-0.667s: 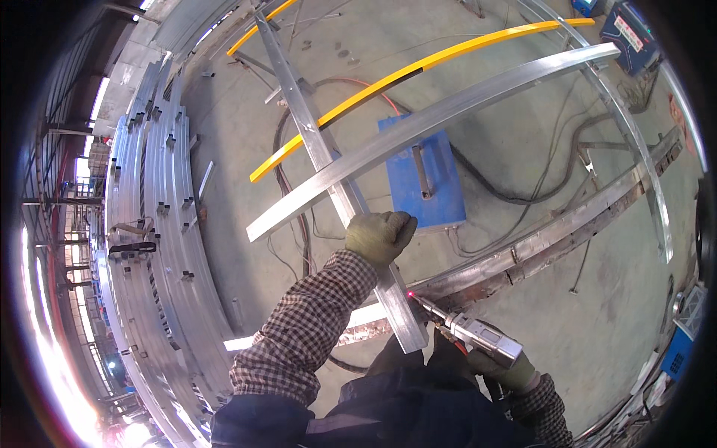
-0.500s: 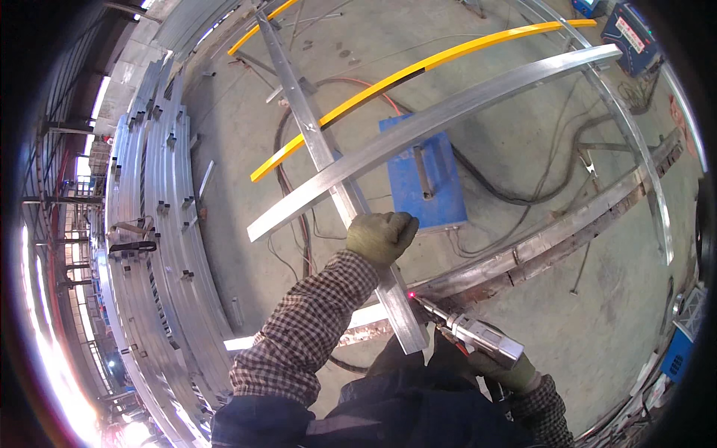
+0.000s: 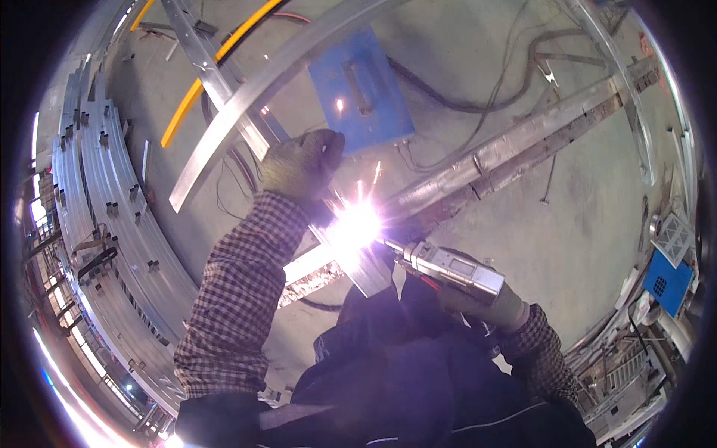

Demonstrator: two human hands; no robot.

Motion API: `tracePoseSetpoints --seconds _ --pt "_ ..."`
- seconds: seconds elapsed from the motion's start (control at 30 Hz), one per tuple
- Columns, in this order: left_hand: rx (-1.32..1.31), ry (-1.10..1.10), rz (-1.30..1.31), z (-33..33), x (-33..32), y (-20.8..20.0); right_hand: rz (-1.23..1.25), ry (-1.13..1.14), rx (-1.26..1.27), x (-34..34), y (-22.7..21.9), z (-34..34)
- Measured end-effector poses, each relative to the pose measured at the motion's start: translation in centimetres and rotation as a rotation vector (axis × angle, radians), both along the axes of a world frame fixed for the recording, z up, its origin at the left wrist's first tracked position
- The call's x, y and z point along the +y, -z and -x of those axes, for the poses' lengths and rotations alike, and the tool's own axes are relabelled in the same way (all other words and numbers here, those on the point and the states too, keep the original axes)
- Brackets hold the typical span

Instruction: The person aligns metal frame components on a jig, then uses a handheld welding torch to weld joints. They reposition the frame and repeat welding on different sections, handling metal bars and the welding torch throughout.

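Nearest the body, in its dark clothing, the right hand is gripping a torch from below; the gloved fingers appear to be closing around its body, though most are hiding beneath it. The torch is pointing up and leftward, its thin nozzle reaching the edge of a white-violet flare that is throwing sparks upward (the glare is swallowing the spot itself, so whether the tip is touching metal cannot be told). The flare is burning over the near part of a silvery bar, whose squared end is jutting toward the person's front. Just beyond the flare the left hand, also gloved, is pressing down on this same bar, the fingers curling in tightly over it, with no visible gap. A checked sleeve is running back from that wrist. Beneath the bar a rough beam is crossing at a slant, climbing toward the far right. Beyond the left hand a blue box is sitting on the floor, and a dark cable is winding rightward past it. Farther along, a pale rail is lying across the bar, and past that a yellow bar is also crossing. Off to the left, long metal lengths are lying side by side.
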State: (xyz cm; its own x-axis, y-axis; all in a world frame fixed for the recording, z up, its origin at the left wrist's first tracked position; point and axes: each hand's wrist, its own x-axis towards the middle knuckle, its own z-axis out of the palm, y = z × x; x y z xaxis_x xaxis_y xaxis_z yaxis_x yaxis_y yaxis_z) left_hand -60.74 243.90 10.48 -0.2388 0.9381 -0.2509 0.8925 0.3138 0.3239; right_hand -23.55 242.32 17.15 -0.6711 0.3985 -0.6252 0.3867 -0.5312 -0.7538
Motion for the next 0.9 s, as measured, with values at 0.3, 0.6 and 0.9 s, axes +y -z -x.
tracePoseSetpoints --seconds 0.3,0.6,0.9 --pt "-0.081 -0.099 -0.098 -0.2 -0.2 0.3 -0.206 -0.03 0.106 -0.2 0.6 -0.3" --pt "-0.063 -0.049 -0.202 -0.3 -0.4 0.4 0.095 0.024 -0.008 -0.2 0.6 -0.9" --pt "-0.051 -0.019 -0.231 -0.2 -0.4 0.5 0.038 0.033 0.02 0.3 0.9 0.6"
